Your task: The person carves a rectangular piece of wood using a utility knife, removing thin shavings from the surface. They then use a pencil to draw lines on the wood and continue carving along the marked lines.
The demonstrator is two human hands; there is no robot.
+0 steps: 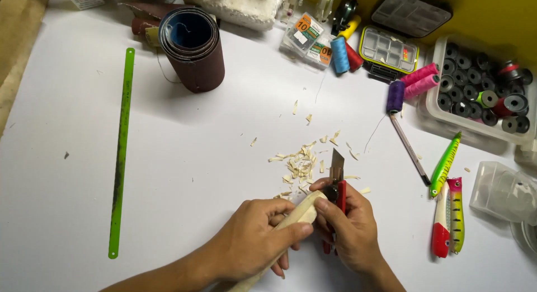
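Note:
My left hand (254, 239) grips a pale wooden piece (299, 212), rounded at its far end, holding it slanted over the white table (184, 158). My right hand (347, 227) holds a red utility knife (338, 183) with its blade pointing away from me, the thumb pressed against the tip of the wood. A pile of pale wood shavings (302, 163) lies on the table just beyond the blade.
A green saw blade (121, 152) lies at the left, a roll of brown sandpaper (193, 48) behind it. Thread spools (411, 85), a bobbin tray (481, 90), small plastic boxes (389, 48) and painted fishing lures (447, 213) sit at the right.

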